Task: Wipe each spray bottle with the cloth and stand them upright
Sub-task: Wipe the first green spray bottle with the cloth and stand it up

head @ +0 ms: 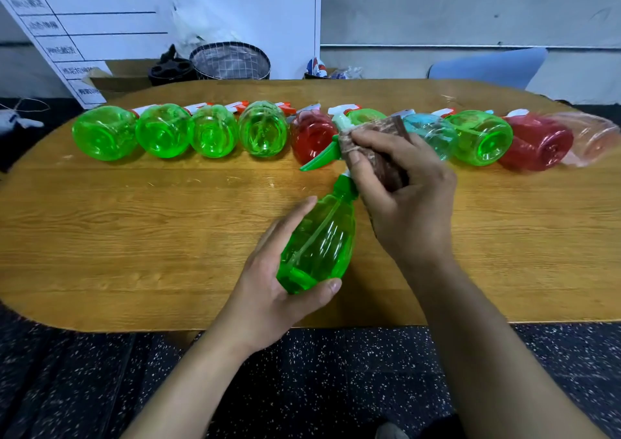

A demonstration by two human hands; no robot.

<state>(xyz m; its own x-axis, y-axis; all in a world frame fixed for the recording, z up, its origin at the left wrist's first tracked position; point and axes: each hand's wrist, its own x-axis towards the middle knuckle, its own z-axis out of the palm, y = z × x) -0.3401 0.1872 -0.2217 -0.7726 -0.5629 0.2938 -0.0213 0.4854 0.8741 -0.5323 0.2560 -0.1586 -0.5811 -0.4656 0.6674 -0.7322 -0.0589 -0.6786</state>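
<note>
Your left hand (pixel 268 287) grips the translucent green plastic spray bottle (pixel 317 240) by its base, holding it tilted above the oval wooden counter (pixel 134 237), nozzle pointing away from you. Your right hand (pixel 403 200) clutches the brown cloth (pixel 376 149) and presses it against the bottle's white-and-green trigger head (pixel 331 146). Beyond lies a row of bottles on their sides: four green (pixel 188 131), red (pixel 312 136), blue (pixel 430 133), green (pixel 480 136), red (pixel 537 143) and, apparently, a blurred pink one (pixel 591 136).
</note>
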